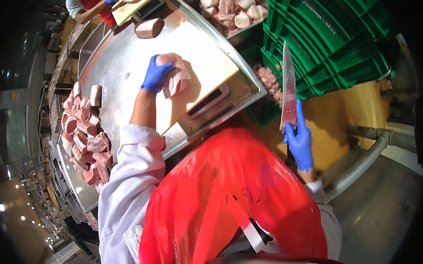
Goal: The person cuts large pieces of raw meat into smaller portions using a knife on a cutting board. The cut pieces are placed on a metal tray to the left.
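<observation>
My left hand [156, 76], in a blue glove, grips a thick pale-pink piece of raw meat [177, 79] from its left side. The meat rests on a pale cutting board [213, 57], which lies across a metal work table [111, 75]. Off the table's right edge, my right hand [299, 143], also gloved in blue, holds a knife [288, 89] by its dark handle. Its long, broad blade points up and away from me, with wet smears on it. The knife is apart from the meat.
Many cut meat pieces [83, 132] pile at the table's left; one block [148, 28] lies at its far side. A bin of meat [228, 8] stands beyond. Green crates [324, 39] lean at the right, near trimmings [268, 82]. A co-worker's arm [87, 14] shows at far left.
</observation>
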Tool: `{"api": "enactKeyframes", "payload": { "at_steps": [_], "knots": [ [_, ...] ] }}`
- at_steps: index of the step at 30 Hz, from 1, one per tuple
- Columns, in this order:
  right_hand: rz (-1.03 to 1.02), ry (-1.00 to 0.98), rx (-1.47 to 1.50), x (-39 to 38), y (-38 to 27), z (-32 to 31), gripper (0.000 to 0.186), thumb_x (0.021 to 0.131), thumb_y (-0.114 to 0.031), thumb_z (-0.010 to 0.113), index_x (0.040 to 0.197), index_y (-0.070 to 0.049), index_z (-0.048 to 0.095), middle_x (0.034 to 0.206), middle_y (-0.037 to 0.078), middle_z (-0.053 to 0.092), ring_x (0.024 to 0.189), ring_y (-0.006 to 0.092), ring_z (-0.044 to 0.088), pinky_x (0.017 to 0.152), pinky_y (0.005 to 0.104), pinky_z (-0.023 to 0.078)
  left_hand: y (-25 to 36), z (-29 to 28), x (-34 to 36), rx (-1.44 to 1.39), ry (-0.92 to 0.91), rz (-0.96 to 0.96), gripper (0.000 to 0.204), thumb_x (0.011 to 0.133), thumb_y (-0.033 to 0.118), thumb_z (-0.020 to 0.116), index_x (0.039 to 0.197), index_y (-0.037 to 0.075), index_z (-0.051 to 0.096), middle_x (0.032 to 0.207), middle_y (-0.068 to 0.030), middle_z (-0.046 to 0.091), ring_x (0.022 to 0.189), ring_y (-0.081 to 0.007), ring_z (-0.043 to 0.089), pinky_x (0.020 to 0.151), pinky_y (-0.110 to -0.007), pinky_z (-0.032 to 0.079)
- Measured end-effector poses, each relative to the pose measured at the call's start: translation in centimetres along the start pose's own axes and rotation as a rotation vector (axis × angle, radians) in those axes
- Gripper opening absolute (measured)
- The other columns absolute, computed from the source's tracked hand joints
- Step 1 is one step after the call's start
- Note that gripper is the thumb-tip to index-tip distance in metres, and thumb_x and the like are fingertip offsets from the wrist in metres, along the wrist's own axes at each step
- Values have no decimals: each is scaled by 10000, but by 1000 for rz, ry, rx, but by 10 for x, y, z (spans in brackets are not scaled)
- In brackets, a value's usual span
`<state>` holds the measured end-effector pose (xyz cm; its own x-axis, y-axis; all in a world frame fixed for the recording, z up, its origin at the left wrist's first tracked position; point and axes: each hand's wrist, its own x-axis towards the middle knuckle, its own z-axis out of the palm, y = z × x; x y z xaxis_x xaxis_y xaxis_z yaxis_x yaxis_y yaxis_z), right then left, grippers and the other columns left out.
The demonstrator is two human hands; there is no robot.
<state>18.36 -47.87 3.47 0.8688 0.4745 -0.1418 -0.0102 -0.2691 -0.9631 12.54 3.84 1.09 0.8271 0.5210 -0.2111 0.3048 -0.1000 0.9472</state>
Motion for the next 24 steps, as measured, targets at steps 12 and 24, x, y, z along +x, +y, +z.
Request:
{"api": "enactKeyframes", "payload": {
  "at_steps": [12, 24],
  "knots": [
    [6, -1, -78, 20, -17, 18, 761, 956, 6, 556, 1616, -159, 215, 680, 18, 597, 529, 71, 516, 509, 262, 460, 279, 14, 8, 198, 645, 1257, 448, 826, 186, 694, 1237, 35, 602, 1172, -155, 633, 1018, -295, 639, 857, -401, 549],
    [-1, -248, 27, 23, -35, 109, 746, 983, 44, 481, 1625, -217, 204, 1227, 91, 584, 638, 86, 493, 512, 222, 419, 47, -113, -36, 741, 486, 864, 542, 850, 323, 725, 1310, 79, 572, 1472, -232, 454, 1296, -433, 486, 1082, -491, 416]
  ]
}}
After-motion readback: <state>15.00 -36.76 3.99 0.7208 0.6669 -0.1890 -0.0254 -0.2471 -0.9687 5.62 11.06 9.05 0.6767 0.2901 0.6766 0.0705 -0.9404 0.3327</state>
